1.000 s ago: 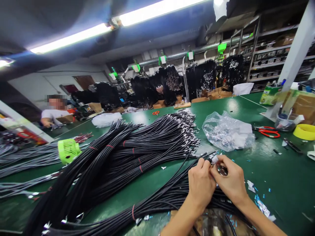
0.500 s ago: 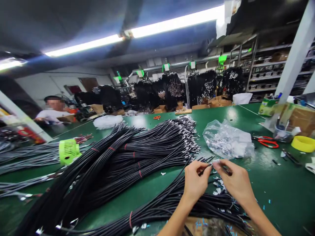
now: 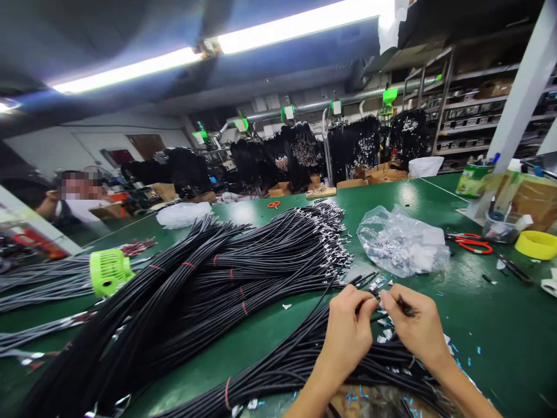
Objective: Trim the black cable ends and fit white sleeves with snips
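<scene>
My left hand (image 3: 350, 325) is closed in a pinch on the end of a black cable, mostly hidden by the fingers. Close beside it, my right hand (image 3: 415, 325) pinches at the same spot, its fingertips almost meeting the left ones. Something dark shows inside the curled right fingers, too unclear to name. Below both hands runs a bundle of black cables (image 3: 278, 366), tied with a red band (image 3: 227, 393). A larger pile of black cables (image 3: 270, 249) lies to the left, its stripped silvery ends facing right. White scraps (image 3: 386, 334) are scattered around the fingers.
Beyond the hands lies a clear plastic bag (image 3: 402, 244) with small pieces inside. Red-handled pliers (image 3: 472, 242), yellow tape (image 3: 537, 244) and a green can (image 3: 473, 179) are at right. A green basket-like part (image 3: 109, 271) sits left, near a person (image 3: 78, 194).
My hands remain together at the cable end, with the right fingers curled in more. The view has shifted slightly. The person at far left has raised a hand near the head.
</scene>
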The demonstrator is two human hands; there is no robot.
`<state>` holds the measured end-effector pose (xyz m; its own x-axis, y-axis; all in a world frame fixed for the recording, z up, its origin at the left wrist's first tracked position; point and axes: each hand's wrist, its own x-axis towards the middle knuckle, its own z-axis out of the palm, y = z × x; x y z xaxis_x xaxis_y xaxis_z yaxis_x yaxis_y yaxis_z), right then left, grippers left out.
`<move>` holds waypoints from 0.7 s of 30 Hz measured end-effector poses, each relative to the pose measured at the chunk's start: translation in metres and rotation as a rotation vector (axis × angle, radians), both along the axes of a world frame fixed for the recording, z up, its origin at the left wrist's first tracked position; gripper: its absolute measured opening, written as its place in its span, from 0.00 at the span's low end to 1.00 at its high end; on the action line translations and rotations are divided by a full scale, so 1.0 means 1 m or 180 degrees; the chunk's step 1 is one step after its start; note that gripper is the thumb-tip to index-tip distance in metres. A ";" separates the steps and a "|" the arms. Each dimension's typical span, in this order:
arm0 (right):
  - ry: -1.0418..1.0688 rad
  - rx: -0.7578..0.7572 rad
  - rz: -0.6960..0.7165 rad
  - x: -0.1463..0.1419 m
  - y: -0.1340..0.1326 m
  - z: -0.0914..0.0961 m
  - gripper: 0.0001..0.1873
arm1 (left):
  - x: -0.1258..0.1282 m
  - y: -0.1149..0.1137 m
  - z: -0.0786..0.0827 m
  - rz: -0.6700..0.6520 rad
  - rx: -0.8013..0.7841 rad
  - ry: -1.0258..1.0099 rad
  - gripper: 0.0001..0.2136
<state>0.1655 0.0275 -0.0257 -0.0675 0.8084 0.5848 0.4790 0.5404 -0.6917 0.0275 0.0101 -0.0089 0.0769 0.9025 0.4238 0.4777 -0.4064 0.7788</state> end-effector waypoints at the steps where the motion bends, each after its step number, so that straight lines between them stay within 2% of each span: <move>1: 0.0067 -0.0101 0.0028 0.001 0.001 0.001 0.21 | -0.001 0.000 0.001 -0.0042 -0.0077 -0.0081 0.12; 4: 0.0191 -0.0331 0.0066 0.006 0.003 0.004 0.20 | -0.004 0.002 0.003 -0.0181 -0.0399 -0.0463 0.16; 7: 0.0152 -0.0487 -0.0002 0.011 0.006 0.005 0.14 | -0.008 0.003 0.004 -0.0276 -0.0589 -0.0855 0.18; 9: 0.0006 -0.0512 -0.0012 0.012 0.006 0.006 0.17 | -0.010 0.004 0.005 -0.0334 -0.0649 -0.1039 0.19; 14: -0.0360 -0.0293 0.0220 0.006 -0.001 0.009 0.15 | -0.014 0.008 0.006 -0.0713 -0.1032 -0.1544 0.22; 18: -0.0389 -0.0112 0.0288 0.003 -0.004 0.010 0.13 | -0.014 0.008 0.008 -0.1041 -0.1433 -0.1897 0.24; 21: -0.0358 -0.0082 0.0299 0.002 -0.004 0.010 0.14 | -0.015 0.008 0.010 -0.1118 -0.1507 -0.1943 0.25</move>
<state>0.1679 0.0234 -0.0159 -0.2073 0.8101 0.5484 0.5024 0.5691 -0.6509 0.0128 0.0180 0.0010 0.2664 0.9616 0.0655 -0.1748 -0.0186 0.9844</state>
